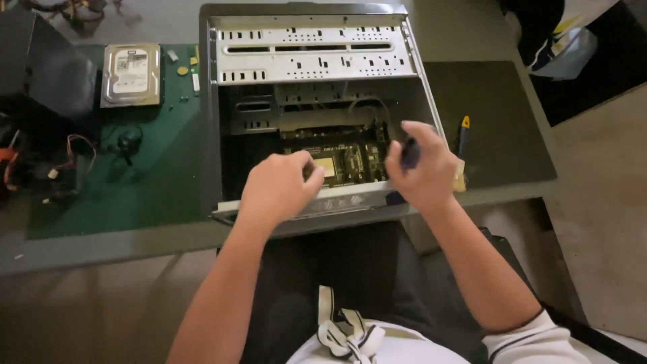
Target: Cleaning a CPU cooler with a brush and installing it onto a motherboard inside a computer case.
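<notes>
Head camera looks straight down at an open computer case lying on its side in the upper middle of the frame, on a grey bench. Inside the case, near its lower edge, sits a dark circuit board with a pale square part in its middle; above it run perforated metal drive rails. The left hand is at the centre of the frame, fingers curled down over the lower edge of the case and the near part of the board; whether it pinches anything there cannot be told, since the fingertips are hidden. The right hand is just to the right of it, over the lower right corner of the case, clenched around a dark-handled tool whose tip is hidden behind the fingers. The two hands are near each other but apart. At the upper left of the frame a silver hard drive lies flat on a green mat, with a few small loose parts beside it. To the right of the case, on a dark mat, lies a screwdriver with a yellow and black handle, close to the right hand but not touched. Loose wires lie at the left edge.
</notes>
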